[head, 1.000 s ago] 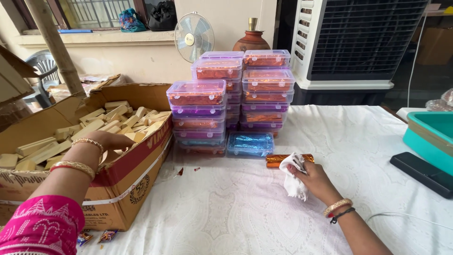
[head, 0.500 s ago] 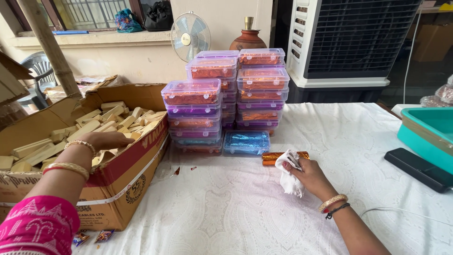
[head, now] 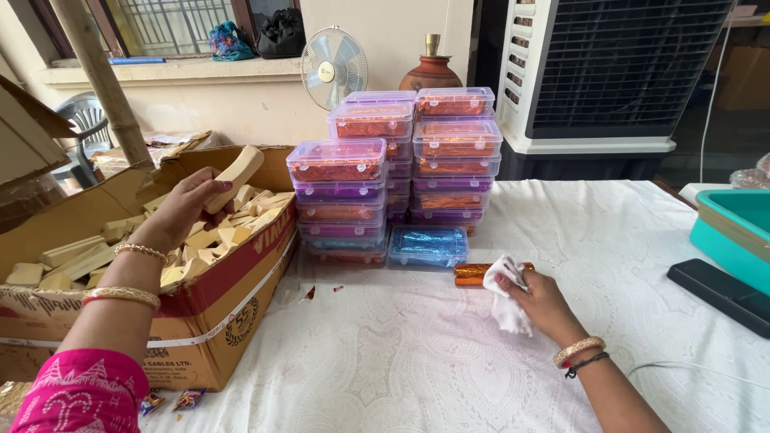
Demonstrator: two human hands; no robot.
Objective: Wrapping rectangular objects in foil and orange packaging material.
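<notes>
My left hand is raised above the cardboard box and grips a pale tan bar lifted out of the heap of like bars inside. My right hand rests on the white tablecloth and clutches a crumpled white cloth. Just left of that hand lie orange foil-wrapped bars, touching the cloth.
Stacks of clear lidded plastic boxes with orange, purple and blue contents stand behind the hands. A teal tub and a black flat device sit at the right. An air cooler, a fan and a clay pot stand beyond.
My left hand has risen out of the box holding a tan bar. My right hand with the cloth has stayed put by the orange bars.
</notes>
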